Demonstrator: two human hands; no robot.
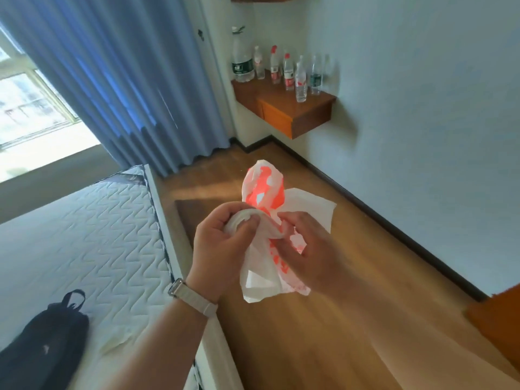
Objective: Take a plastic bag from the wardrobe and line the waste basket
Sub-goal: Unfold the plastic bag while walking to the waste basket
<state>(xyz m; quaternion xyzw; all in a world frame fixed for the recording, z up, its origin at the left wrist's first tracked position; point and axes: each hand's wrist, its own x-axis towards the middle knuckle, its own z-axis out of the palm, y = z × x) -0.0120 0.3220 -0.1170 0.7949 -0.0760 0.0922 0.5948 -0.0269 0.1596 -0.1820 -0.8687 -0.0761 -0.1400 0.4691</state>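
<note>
I hold a crumpled white plastic bag (pixel 264 190) with orange-red print in front of me, above the wooden floor. My left hand (pixel 222 246) pinches a bunched white part of it between thumb and fingers. My right hand (pixel 306 249) grips the bag from the right side, fingers curled into the plastic. The bag sticks up above both hands and hangs below them. A watch with a pale strap sits on my left wrist. No waste basket and no wardrobe are in view.
A bare quilted mattress (pixel 84 237) lies to the left with a black backpack (pixel 42 342) on it. A wall-mounted wooden shelf (pixel 295 111) in the far corner carries several plastic bottles (pixel 287 71). Blue curtains (pixel 126 80) hang by the window. A wooden floor (pixel 309 333) runs along the right wall.
</note>
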